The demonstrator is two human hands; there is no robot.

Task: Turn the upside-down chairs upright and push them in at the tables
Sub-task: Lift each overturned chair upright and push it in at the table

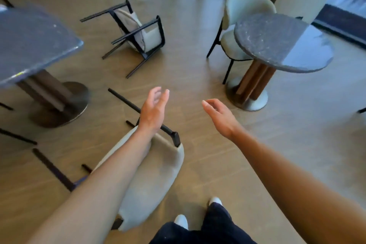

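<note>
Below, both hands, left [153, 108] and right [218, 114], hover open above the near overturned chair [158, 174]; bare floor [188, 77] stretches toward the far overturned chair [138, 31]

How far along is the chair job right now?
Done: one pale upholstered chair stands tucked at the round dark stone table. In hand: nothing; left hand and right hand hover open. Left: the overturned chair nearest and the overturned black-framed chair farther off.
</note>
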